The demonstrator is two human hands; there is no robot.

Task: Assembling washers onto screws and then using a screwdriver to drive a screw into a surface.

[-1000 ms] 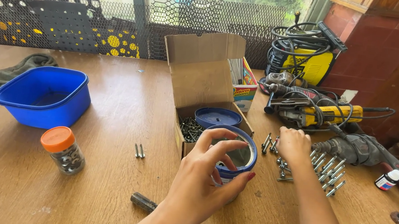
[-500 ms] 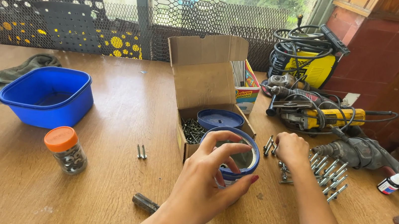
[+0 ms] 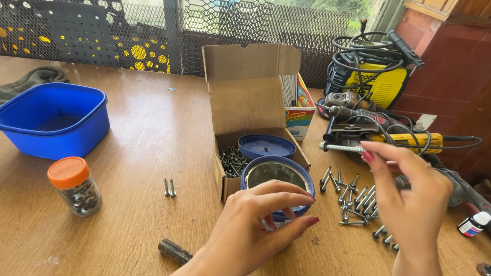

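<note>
The left hand [image 3: 254, 225] curls around a round blue tin [image 3: 278, 179] at the tabletop [image 3: 138, 218] centre, fingers closed on its rim. At two o'clock from it, the right hand [image 3: 410, 203] pinches a long bolt [image 3: 343, 148] level between fingertips, above a scatter of loose bolts [image 3: 352, 199]. Behind the tin, at twelve o'clock, an open cardboard box [image 3: 246, 101] holds dark screws and a blue lid [image 3: 266, 146]. At nine o'clock sit a blue tub [image 3: 53, 119] and an orange-capped jar [image 3: 75, 185]; a screwdriver [image 3: 183, 255] lies near the left wrist.
</note>
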